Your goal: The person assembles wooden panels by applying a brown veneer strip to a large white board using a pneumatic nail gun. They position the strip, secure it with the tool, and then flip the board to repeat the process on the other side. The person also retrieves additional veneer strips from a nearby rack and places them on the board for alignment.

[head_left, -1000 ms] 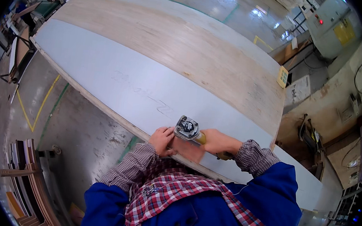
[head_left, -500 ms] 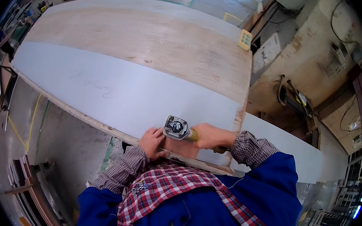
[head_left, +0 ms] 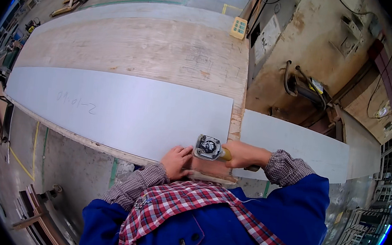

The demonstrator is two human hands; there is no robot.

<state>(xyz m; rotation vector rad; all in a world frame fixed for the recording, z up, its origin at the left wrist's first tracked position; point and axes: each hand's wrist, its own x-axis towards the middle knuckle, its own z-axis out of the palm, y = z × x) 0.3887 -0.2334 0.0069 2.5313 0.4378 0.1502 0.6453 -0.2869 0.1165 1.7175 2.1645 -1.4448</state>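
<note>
My right hand point(head_left: 239, 155) is wrapped round the yellow handle of an air nailer point(head_left: 208, 148). Its squarish black-and-white head stands over the near right corner of a white panel point(head_left: 159, 114). Under the tool is a reddish-brown flat piece point(head_left: 205, 166), partly covered and somewhat smeared. My left hand point(head_left: 177, 162) rests with its fingers laid out on the panel's near edge, just left of the nailer head. The nailer's tip is hidden beneath its body.
The white panel lies on a wide wooden board point(head_left: 137, 43). A yellow keypad-like box point(head_left: 238, 28) sits at its far right corner. To the right are another white panel point(head_left: 293, 146) and a stained machine housing point(head_left: 302, 52). Stacked boards point(head_left: 41, 211) stand at lower left.
The view has turned, so the panels appear rotated. My hands and the nailer sit closer to the white panel's right end, and the reddish-brown piece appears nearer that end too.
</note>
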